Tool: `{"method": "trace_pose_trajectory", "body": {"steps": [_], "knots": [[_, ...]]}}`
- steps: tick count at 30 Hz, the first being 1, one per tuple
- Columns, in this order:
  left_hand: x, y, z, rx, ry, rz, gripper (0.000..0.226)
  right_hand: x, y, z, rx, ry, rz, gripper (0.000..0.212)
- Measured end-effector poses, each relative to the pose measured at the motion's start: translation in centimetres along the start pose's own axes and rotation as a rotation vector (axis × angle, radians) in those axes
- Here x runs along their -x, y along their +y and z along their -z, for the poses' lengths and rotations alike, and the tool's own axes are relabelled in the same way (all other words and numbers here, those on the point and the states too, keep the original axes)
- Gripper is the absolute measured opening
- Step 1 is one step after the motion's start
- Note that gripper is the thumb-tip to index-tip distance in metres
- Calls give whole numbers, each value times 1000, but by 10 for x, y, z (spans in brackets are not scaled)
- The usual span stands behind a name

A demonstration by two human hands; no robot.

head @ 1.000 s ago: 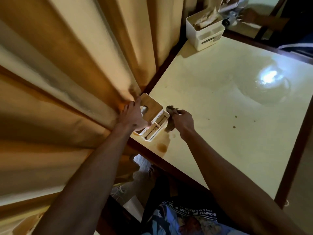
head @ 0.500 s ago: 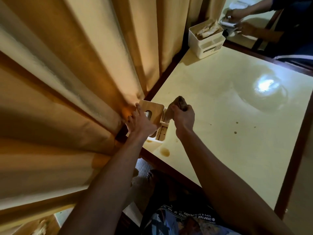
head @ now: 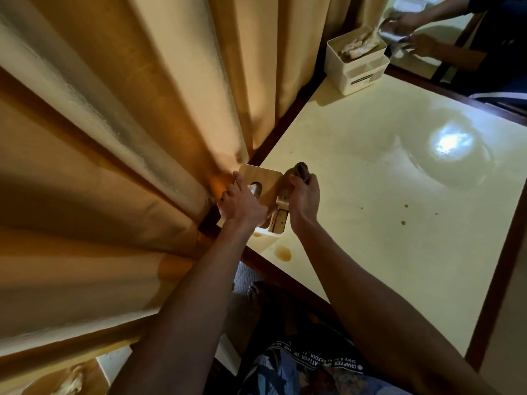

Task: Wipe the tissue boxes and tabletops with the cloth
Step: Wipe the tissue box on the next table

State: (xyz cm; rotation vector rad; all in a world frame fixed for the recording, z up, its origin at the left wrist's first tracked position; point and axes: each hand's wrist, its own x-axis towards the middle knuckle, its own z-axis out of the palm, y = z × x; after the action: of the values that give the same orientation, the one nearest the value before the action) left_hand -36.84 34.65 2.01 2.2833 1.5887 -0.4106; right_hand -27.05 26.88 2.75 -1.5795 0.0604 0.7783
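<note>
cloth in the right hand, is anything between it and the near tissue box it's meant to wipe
Nothing visible stands between them. The right hand grips the cloth right against the far side of the near tissue box, beside its wooden lid. The left hand holds the box from the curtain side, clear of the cloth.

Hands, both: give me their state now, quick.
Left hand: holding the tissue box steady, fingers curled on its lid.
Right hand: gripping the cloth against the box.
</note>
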Motion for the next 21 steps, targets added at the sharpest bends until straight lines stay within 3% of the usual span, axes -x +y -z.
{"method": "trace_pose_trajectory", "body": {"steps": [3, 4, 7, 9, 12, 16, 18, 21], "knots": [[0, 0, 2, -2, 31, -4, 97, 0, -5, -7, 47, -25, 29, 4], [0, 1, 3, 4, 30, -1, 96, -1, -3, -9, 78, -25, 20, 6], [0, 1, 2, 4, -18, 3, 125, -2, -3, -8, 142, -4, -16, 10], [-1, 0, 0, 3, -12, 14, 128, -4, -2, -3, 194, -26, -66, 18], [-2, 0, 2, -4, -12, 11, 104, -7, -1, -2, 289, -122, -144, 28], [-2, 0, 8, -18, 3, -5, 84, -16, -14, -8, 350, -255, -233, 9], [-2, 0, 7, -12, -13, -3, 93, -22, -21, -10, 321, -274, -287, 13], [1, 2, 9, -6, -68, 9, 130, -25, -29, -16, 279, -270, -399, 14]]}}
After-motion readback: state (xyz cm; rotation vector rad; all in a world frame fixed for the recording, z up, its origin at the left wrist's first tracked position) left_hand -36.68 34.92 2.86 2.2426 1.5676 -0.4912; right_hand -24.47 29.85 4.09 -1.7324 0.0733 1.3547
